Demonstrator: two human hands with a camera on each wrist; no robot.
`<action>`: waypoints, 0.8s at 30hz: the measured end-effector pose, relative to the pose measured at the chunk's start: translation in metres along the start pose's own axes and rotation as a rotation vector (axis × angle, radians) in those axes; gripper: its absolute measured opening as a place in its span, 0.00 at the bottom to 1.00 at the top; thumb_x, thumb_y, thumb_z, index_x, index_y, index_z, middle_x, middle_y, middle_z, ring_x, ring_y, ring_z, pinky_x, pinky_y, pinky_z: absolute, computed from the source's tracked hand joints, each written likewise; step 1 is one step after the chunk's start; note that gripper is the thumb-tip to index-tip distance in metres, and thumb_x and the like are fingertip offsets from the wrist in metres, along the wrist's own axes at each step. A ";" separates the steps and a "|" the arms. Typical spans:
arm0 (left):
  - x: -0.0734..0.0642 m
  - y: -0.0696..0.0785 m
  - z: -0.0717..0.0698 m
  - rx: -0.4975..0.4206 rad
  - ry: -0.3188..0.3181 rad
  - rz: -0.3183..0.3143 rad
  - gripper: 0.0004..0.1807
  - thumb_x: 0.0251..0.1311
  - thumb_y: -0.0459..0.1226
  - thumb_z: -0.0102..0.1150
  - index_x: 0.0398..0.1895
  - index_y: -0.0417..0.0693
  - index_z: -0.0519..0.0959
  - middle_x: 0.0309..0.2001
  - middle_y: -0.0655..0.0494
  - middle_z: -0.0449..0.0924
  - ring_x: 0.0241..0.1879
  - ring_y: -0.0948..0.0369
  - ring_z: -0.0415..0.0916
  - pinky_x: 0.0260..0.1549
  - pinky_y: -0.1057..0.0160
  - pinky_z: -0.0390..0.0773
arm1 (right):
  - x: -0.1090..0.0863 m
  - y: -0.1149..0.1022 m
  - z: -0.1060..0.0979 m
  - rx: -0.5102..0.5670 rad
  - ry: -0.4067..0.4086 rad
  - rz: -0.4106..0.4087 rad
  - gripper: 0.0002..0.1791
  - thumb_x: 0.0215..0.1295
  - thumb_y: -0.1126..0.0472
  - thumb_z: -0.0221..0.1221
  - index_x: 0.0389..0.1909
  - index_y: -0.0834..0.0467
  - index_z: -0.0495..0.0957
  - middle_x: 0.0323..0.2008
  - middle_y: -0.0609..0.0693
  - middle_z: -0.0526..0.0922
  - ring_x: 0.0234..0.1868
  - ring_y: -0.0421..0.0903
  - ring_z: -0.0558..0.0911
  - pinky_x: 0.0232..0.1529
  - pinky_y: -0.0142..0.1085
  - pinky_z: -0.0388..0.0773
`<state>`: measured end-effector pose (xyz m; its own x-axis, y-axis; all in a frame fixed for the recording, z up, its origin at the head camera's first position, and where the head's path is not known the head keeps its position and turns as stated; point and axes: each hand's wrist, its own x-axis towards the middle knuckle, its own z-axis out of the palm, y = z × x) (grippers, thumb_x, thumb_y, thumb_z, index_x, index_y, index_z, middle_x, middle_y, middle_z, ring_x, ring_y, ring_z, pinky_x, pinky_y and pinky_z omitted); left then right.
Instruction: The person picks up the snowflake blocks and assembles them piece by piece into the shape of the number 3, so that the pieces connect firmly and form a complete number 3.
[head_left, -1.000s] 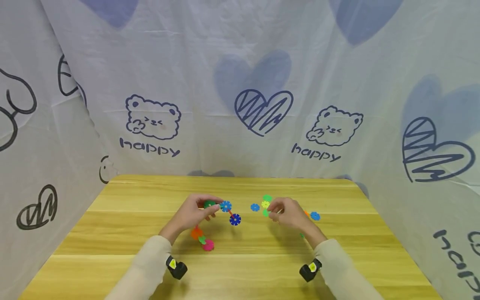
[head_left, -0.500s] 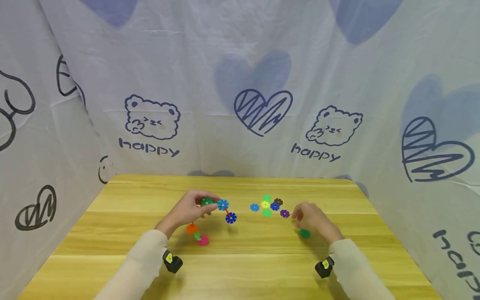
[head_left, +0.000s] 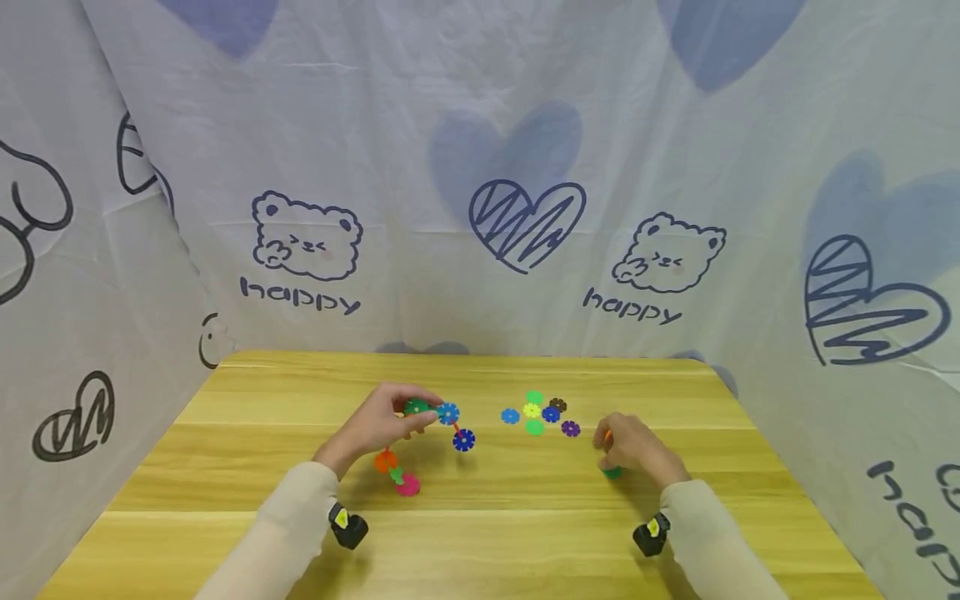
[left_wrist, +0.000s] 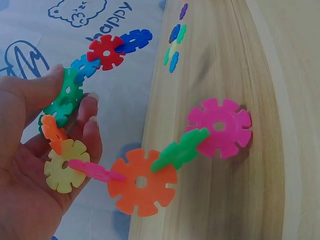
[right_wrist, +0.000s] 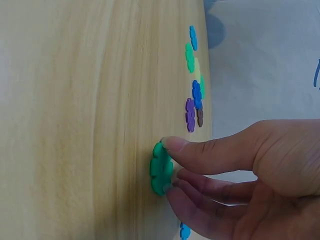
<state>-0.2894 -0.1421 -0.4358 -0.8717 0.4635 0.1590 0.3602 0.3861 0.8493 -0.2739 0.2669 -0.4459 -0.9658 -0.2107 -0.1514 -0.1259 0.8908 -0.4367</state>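
Observation:
My left hand [head_left: 378,425] holds a chain of interlocking snowflake discs up over the table, thumb and fingers around its green discs [left_wrist: 70,90]. From the grip, one end runs through light blue and red [left_wrist: 106,52] to a dark blue disc [head_left: 463,440]. The other end hangs through orange, yellow and pink discs to a large orange disc [left_wrist: 125,192], a green one and a magenta disc [left_wrist: 220,142]. On the right, my right hand [head_left: 637,446] pinches a loose green snowflake disc [right_wrist: 159,170] by its edges, thumb on one side and a finger on the other, close over the tabletop.
A loose group of discs lies mid-table: light blue [head_left: 510,416], yellow [head_left: 532,411], dark blue [head_left: 551,414], brown [head_left: 558,404], purple [head_left: 571,428] and light green. A blue disc [right_wrist: 185,231] shows beneath the right fingers. Printed cloth hangs behind the wooden table [head_left: 480,533].
My right hand has moved right, from over the loose group to the green disc, and now pinches it. The left hand with the chain has barely shifted.

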 end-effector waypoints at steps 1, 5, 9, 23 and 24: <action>0.000 0.000 0.000 -0.001 0.000 -0.001 0.14 0.69 0.38 0.65 0.54 0.45 0.86 0.42 0.40 0.86 0.35 0.43 0.81 0.30 0.59 0.86 | 0.000 0.000 0.000 0.002 -0.003 -0.001 0.12 0.54 0.72 0.73 0.39 0.64 0.83 0.36 0.56 0.84 0.34 0.47 0.78 0.39 0.40 0.81; 0.001 -0.001 0.001 -0.001 0.000 0.002 0.13 0.69 0.38 0.65 0.54 0.45 0.86 0.42 0.37 0.86 0.35 0.43 0.81 0.30 0.58 0.86 | 0.000 0.001 0.000 0.010 -0.018 -0.010 0.11 0.55 0.72 0.72 0.38 0.64 0.83 0.34 0.55 0.83 0.33 0.46 0.77 0.37 0.38 0.79; 0.000 -0.001 0.003 -0.005 -0.001 0.008 0.13 0.69 0.38 0.65 0.53 0.45 0.86 0.42 0.36 0.85 0.33 0.45 0.81 0.30 0.57 0.86 | 0.000 0.002 0.001 0.035 -0.020 -0.007 0.11 0.54 0.73 0.72 0.37 0.63 0.83 0.33 0.55 0.83 0.32 0.46 0.77 0.37 0.38 0.78; 0.000 -0.001 0.007 -0.021 -0.011 0.019 0.13 0.70 0.38 0.64 0.54 0.45 0.86 0.43 0.31 0.85 0.34 0.46 0.81 0.30 0.57 0.86 | 0.002 0.002 0.001 0.032 -0.081 -0.019 0.16 0.49 0.77 0.74 0.35 0.61 0.81 0.31 0.54 0.80 0.31 0.45 0.74 0.35 0.36 0.77; 0.000 -0.001 0.007 -0.019 -0.010 0.019 0.13 0.70 0.38 0.64 0.54 0.45 0.86 0.43 0.31 0.85 0.34 0.48 0.81 0.30 0.57 0.86 | 0.002 0.002 0.001 0.032 -0.084 -0.020 0.15 0.49 0.77 0.74 0.35 0.61 0.81 0.31 0.54 0.80 0.31 0.45 0.74 0.35 0.36 0.77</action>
<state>-0.2876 -0.1369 -0.4404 -0.8614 0.4785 0.1702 0.3700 0.3618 0.8557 -0.2756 0.2679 -0.4478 -0.9405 -0.2622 -0.2161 -0.1359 0.8732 -0.4679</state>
